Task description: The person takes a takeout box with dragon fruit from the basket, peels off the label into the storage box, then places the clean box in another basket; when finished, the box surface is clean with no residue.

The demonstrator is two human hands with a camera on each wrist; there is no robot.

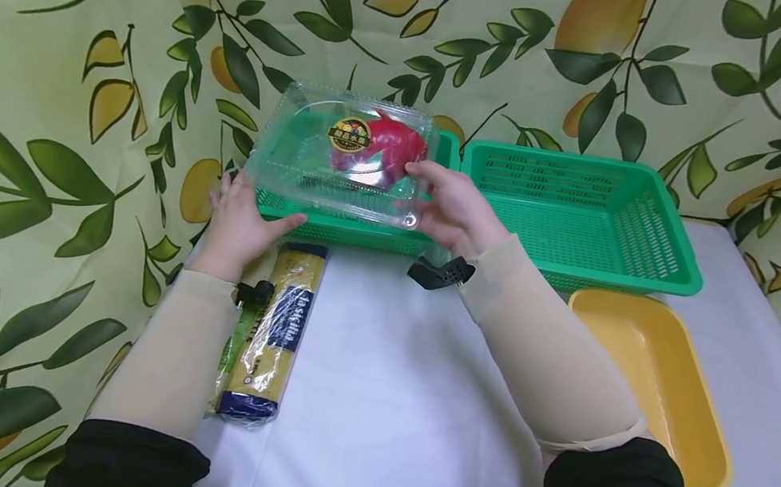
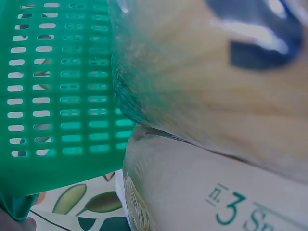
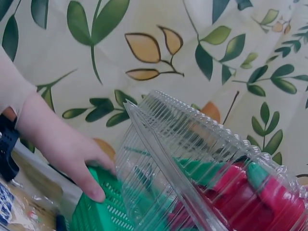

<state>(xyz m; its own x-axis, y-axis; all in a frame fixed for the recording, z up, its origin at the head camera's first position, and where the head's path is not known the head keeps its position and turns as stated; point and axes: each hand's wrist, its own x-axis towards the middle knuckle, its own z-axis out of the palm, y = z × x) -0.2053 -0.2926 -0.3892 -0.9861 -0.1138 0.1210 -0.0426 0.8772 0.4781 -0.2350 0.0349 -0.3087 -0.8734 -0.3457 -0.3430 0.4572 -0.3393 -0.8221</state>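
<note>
My right hand pinches the right end of a clear plastic clamshell box, with a round gold-and-black sticker on its lid. Red dragon fruit shows through the clear plastic; the right wrist view has the dragon fruit behind the ridged wall. The box is tilted above the left green basket. At that basket's left end, my left hand grips the rim, thumb along the near side. The left wrist view shows the basket's slotted wall close up.
A second green basket stands to the right, a yellow tray in front of it. Below my left hand lie a gold-and-blue pasta pack and a greenish pack on the white tabletop. Leaf-patterned cloth hangs behind.
</note>
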